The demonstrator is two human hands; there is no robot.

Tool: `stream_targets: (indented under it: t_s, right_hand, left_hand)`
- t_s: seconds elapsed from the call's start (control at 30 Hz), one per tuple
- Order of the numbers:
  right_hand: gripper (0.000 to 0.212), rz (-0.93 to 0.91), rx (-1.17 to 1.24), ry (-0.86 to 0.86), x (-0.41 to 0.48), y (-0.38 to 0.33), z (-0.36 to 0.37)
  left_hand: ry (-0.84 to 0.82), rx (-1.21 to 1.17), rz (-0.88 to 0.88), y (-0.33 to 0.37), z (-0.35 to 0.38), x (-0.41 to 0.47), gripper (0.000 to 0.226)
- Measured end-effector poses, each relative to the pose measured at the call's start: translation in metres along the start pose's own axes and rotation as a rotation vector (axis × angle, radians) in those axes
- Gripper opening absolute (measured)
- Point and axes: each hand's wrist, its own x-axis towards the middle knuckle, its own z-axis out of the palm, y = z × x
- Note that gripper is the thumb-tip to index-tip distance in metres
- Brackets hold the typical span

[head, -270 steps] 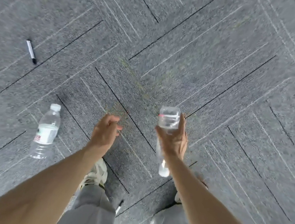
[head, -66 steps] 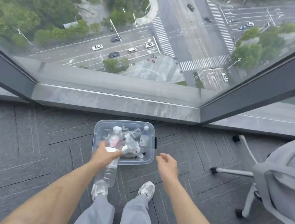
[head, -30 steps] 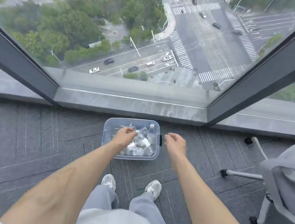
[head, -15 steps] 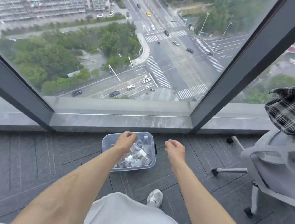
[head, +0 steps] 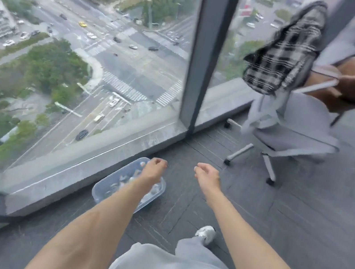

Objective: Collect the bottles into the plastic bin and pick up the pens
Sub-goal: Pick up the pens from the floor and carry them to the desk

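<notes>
A: Hands?
B: Left hand (head: 153, 169) is seen at frame centre over the plastic bin (head: 101, 188), fingers loosely curled, nothing gripped. Right hand (head: 207, 177) beside it, likewise empty.
A: Bottles?
B: Blurred bottles (head: 126, 178) are seen inside the bin, lower centre, against the window sill (head: 87, 164).
A: Further back?
B: Grey office chair (head: 289, 132) at right, plaid shirt (head: 284, 51) draped over it.

The clear plastic bin (head: 101, 188) sits just beside the grey stone window sill (head: 86, 166), blocking its far side. Dark carpet (head: 253, 205) lies open toward the grey wheeled office chair (head: 288, 139).
</notes>
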Motion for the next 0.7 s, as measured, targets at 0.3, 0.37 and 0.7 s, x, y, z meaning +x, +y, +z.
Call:
stream_targets:
  t_s: [0.3,0.37,0.7]
  right_hand:
    - [0.033,0.117,0.283,0.417,0.019,0.074,-0.21]
    - [0.033,0.149,0.347,0.507,0.023,0.098,-0.267]
    - [0.028,0.333,0.598,0.844,0.035,0.2,-0.503]
  left_hand:
    - [-0.361,0.423,0.183,0.075,0.236,0.005,0.011]
    - [-0.432,0.491,0.229,0.091,0.303,0.001,0.012]
    - [-0.688,0.684,0.355,0.161,0.577,-0.045,0.01]
